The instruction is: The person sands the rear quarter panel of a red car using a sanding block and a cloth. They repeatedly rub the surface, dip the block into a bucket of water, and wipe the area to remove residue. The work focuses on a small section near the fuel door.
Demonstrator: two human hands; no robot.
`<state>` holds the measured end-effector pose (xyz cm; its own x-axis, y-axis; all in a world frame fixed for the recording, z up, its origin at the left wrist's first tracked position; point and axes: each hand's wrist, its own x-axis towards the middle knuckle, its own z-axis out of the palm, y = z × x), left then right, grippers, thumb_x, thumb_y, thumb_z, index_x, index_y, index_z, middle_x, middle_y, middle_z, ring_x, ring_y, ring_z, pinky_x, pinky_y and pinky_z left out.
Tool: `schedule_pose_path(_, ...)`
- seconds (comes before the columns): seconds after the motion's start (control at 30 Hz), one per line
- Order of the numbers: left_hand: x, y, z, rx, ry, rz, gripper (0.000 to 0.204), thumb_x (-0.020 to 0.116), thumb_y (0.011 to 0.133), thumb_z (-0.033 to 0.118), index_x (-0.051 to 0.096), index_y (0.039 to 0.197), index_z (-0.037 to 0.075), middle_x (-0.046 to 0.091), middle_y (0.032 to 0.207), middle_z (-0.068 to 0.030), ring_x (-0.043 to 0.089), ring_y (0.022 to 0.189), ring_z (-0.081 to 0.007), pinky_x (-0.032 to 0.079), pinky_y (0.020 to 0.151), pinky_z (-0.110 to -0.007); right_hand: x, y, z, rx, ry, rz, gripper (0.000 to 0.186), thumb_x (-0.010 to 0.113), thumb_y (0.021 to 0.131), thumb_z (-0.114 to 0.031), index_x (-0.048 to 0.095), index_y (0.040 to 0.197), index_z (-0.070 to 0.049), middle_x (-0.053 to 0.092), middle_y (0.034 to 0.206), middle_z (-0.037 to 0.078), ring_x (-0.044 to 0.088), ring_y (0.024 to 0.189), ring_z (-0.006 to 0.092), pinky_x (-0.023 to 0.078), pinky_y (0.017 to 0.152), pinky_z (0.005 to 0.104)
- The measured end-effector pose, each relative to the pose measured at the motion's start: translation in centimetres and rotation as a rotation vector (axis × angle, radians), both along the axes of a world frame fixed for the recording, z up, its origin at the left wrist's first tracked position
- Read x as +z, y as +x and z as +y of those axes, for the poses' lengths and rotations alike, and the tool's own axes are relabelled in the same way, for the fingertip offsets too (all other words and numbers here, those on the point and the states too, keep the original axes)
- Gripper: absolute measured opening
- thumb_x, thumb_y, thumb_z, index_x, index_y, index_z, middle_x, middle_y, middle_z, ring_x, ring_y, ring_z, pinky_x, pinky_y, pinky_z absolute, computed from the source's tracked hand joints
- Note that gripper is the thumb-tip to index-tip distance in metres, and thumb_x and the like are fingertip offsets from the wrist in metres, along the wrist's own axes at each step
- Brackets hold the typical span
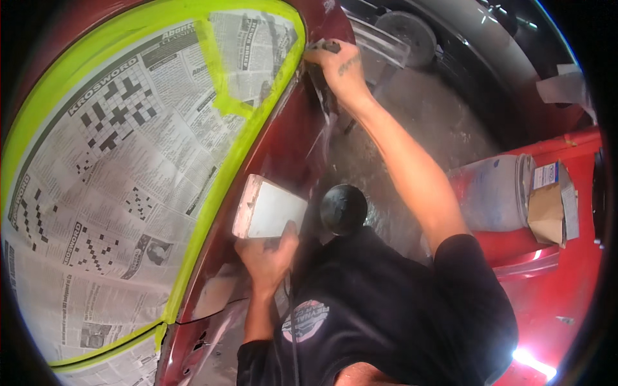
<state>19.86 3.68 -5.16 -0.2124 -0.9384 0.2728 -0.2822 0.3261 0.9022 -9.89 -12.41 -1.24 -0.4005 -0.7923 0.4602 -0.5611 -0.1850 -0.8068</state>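
Note:
My left hand (269, 257) grips a flat rectangular block (277, 209) with a pale, smooth top and pinkish smears along its side; my thumb presses on its near edge. Up by the rear corner of a papered car window, my right hand (341, 71) is closed, fingers curled against the dark red body panel (280, 151). Something dark shows at those fingers, too small to name. Newspaper (129, 174) covers the window, edged with bright yellow-green masking tape (222, 174). Pale smears lie on the panel below my right hand.
A round black object (344, 209) is just right of the block. A cloudy plastic tub (492, 193) and a brown cardboard piece (547, 209) stand on a red surface (560, 270) at right. A dark wheel-like disc (407, 38) is at the far side, above the grey floor (425, 116).

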Motion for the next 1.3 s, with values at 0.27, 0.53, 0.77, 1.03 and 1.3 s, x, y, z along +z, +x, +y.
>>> schedule_pose_path(0.27, 0.4, -0.2, -0.1, 0.006, -0.004, -0.004, 0.017, 0.081, 0.085, 0.011, 0.080, 0.099, 0.001, 0.080, 0.087, -0.0105, 0.076, 0.073, -0.0216, 0.058, 0.069, -0.036, 0.3, 0.6, 0.3, -0.004, 0.007, -0.024, 0.022, 0.066, 0.086, -0.014, 0.085, 0.094, -0.007, 0.077, 0.093, 0.020, 0.076, 0.088, 0.0345, 0.058, 0.078, 0.0395)
schedule_pose_path(0.53, -0.5, -0.3, -0.3, 0.011, -0.081, -0.011, 0.017, 0.081, 0.085, 0.011, 0.079, 0.100, 0.002, 0.080, 0.089, -0.0115, 0.076, 0.073, -0.0252, 0.057, 0.069, -0.037, 0.4, 0.7, 0.8, 0.081, -0.005, -0.141, 0.020, 0.067, 0.088, -0.012, 0.084, 0.096, -0.006, 0.079, 0.099, 0.018, 0.076, 0.090, 0.0318, 0.058, 0.080, 0.0382)
schedule_pose_path(0.77, 0.2, -0.2, 0.0, -0.011, -0.016, -0.005, 0.018, 0.081, 0.084, 0.010, 0.079, 0.100, 0.002, 0.079, 0.089, -0.0132, 0.076, 0.075, -0.0285, 0.058, 0.071, -0.039, -1.4, 0.8, 0.7, 0.022, -0.175, 0.070, 0.017, 0.070, 0.085, -0.011, 0.083, 0.094, -0.004, 0.077, 0.084, 0.016, 0.076, 0.080, 0.0283, 0.058, 0.074, 0.0371)
schedule_pose_path(1.03, -0.4, 0.0, -0.2, -0.009, -0.045, 0.014, 0.018, 0.082, 0.084, 0.007, 0.079, 0.100, 0.000, 0.079, 0.089, -0.0135, 0.075, 0.074, -0.0264, 0.057, 0.070, -0.038, 0.7, -0.2, -0.1, -0.035, 0.021, -0.019, 0.029, 0.074, 0.085, -0.023, 0.077, 0.093, 0.005, 0.077, 0.084, 0.021, 0.075, 0.076, 0.0282, 0.055, 0.072, 0.0396)
schedule_pose_path(1.3, -0.9, -0.1, -0.1, -0.015, -0.065, 0.011, 0.017, 0.081, 0.084, 0.007, 0.079, 0.100, 0.001, 0.079, 0.089, -0.0133, 0.075, 0.074, -0.0264, 0.058, 0.069, -0.038, 0.2, 0.8, 0.9, 0.079, -0.006, -0.284, 0.026, 0.076, 0.084, -0.020, 0.079, 0.095, 0.003, 0.078, 0.083, 0.012, 0.071, 0.077, 0.0214, 0.056, 0.076, 0.0380)
